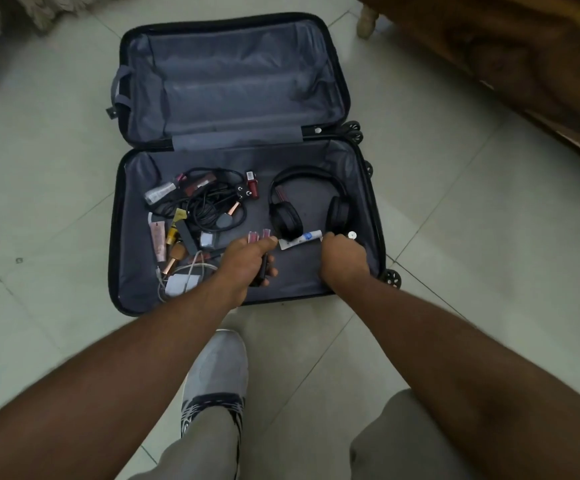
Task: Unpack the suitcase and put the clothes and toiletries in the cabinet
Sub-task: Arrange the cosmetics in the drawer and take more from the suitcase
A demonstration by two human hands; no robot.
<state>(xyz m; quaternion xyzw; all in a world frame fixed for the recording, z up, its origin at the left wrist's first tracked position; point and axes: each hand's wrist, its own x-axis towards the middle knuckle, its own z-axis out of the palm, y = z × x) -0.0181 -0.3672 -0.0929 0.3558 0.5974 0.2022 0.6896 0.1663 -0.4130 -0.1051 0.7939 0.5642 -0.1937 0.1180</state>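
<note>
An open black suitcase with grey lining lies flat on the tiled floor. Its near half holds black headphones, a white toothpaste tube, tangled black cables, a red bottle and several small cosmetics. My left hand is inside the near half, closed around a few small cosmetic tubes, two pink-capped ones sticking up and a dark one below. My right hand reaches down by the toothpaste's right end, fingers curled; what it touches is hidden. The far half is empty.
A dark wooden piece of furniture stands at the upper right, with a pale leg near the suitcase lid. My grey shoe and trouser legs are just in front of the case. White charger and cable lie at the near-left corner.
</note>
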